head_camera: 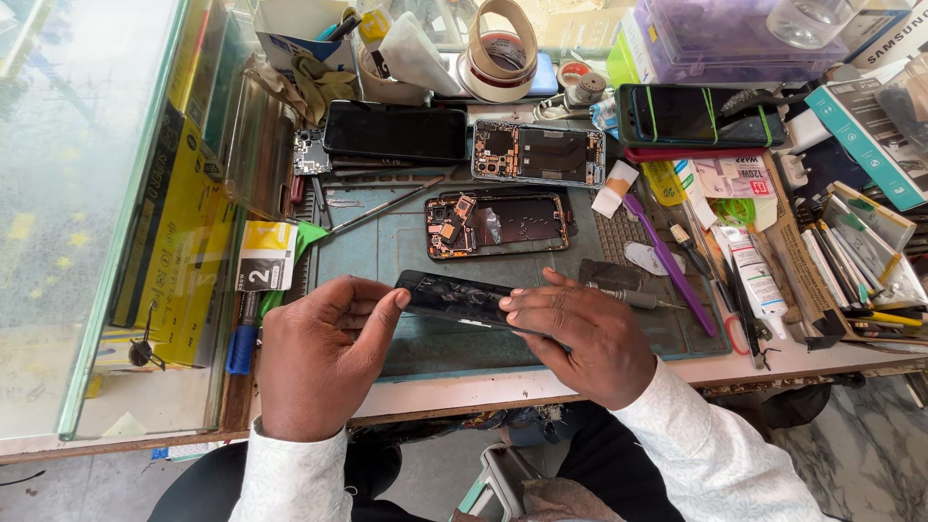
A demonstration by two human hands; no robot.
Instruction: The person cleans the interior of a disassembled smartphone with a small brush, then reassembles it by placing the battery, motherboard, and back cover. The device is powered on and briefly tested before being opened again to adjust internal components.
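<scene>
Both my hands hold a dark phone panel [452, 298] tilted on its edge above the green work mat [387, 246]. My left hand [314, 358] pinches its left end between thumb and fingers. My right hand [580, 338] grips its right end, fingers laid along the top edge. Just beyond the panel lies an opened phone body [498, 224] with its copper-coloured insides showing. A second opened phone [538, 155] lies farther back, next to a black phone [396, 130] lying screen up.
A purple brush [667, 261], a screwdriver [628, 298], a white tube [759, 280] and several small tools crowd the right. Tape rolls [498, 63] and boxes stand at the back. A glass counter [87, 193] rises on the left. The wooden bench edge [464, 391] runs below my hands.
</scene>
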